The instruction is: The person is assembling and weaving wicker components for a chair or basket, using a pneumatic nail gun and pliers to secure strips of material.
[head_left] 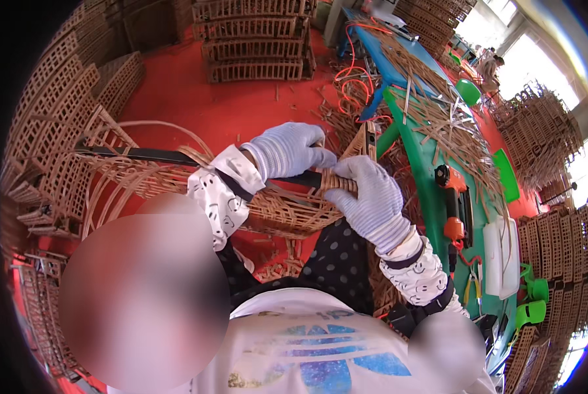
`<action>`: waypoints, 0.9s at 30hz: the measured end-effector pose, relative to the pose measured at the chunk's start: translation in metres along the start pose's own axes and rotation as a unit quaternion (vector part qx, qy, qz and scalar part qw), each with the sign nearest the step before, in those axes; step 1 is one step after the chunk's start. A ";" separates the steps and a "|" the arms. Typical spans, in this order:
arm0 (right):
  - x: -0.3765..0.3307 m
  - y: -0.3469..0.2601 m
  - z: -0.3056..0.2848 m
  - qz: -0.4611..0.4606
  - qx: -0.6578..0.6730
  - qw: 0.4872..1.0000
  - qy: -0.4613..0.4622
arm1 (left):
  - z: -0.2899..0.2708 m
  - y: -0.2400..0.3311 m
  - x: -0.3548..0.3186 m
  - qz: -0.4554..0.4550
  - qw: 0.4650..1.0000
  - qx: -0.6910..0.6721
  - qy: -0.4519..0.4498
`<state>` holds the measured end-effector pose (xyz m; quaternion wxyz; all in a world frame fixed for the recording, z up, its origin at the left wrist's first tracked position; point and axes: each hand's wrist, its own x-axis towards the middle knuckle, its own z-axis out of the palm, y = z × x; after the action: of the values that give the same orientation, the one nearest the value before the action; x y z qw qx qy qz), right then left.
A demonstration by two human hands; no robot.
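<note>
A woven wicker basket [284, 213] lies across my lap, with a long dark bar [156, 155] running along its upper side. Tan strip is wound in close turns around the bar's right end, forming a wrapped section [339, 184]. My right hand [373, 200], in a pale striped glove, is closed around this section with thumb and fingers. Just above the bar is my left hand [284, 152], gloved the same way. Its fingers curl inward near the wrapping; what they grip, if anything, is hidden. Loose curved canes [169, 126] arch up at the basket's left.
A green table [432, 171] at the right holds an orange-and-black nail gun [455, 203], yellow-handled pliers [473, 285] and a heap of cut strips [452, 131]. An orange air hose [350, 79] hangs beyond. Stacked crates [254, 39] stand on the red floor [169, 92].
</note>
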<state>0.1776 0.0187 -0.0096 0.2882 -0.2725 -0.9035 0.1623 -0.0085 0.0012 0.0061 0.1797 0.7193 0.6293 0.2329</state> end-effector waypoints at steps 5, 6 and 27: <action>0.000 0.001 0.012 -0.090 -0.078 0.991 0.066 | 0.007 -0.011 0.014 -0.007 1.000 -0.016 -0.014; 0.001 0.003 0.014 -0.091 -0.091 0.989 0.072 | 0.006 -0.008 0.014 -0.021 1.000 -0.007 0.009; 0.017 0.011 0.004 0.003 0.023 0.998 -0.051 | 0.068 0.018 -0.065 -0.222 0.761 -0.609 0.019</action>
<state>0.1682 0.0368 -0.0106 0.2476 -0.2600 -0.9121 0.1981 0.0383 -0.0632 -0.0469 0.6149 0.2937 0.5001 0.5344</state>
